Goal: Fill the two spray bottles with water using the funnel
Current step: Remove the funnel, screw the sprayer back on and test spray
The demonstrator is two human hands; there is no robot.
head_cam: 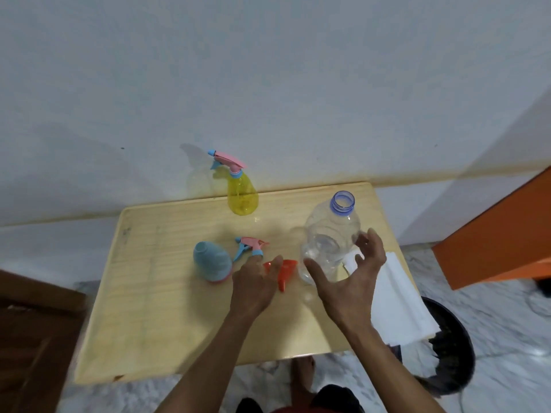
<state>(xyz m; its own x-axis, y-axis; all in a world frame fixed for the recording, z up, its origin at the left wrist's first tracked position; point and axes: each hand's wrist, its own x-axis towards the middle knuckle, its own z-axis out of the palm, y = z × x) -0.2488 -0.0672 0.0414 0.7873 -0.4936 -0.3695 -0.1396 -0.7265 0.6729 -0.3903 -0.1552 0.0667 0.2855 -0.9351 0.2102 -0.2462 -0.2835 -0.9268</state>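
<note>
Hands reach over a pale wooden table [167, 317]: the left hand [253, 289] lies palm-down, fingers loosely spread over the orange funnel [284, 271], gripping nothing; the right hand [354, 275] is open beside a clear water bottle [331, 236], grasp not closed. The funnel lies on its side, spout toward the near edge. A blue spray bottle [211, 260] stands uncapped, its pink-and-blue sprayer head [250, 247] lying alongside. A yellow spray bottle [242, 190] stands capped by the white wall [268, 70]. White cloth [399, 305] sits at right.

On the table [155, 308], funnel [283, 271] lies between open spray bottle [211, 260] and water bottle [331, 234]
</note>
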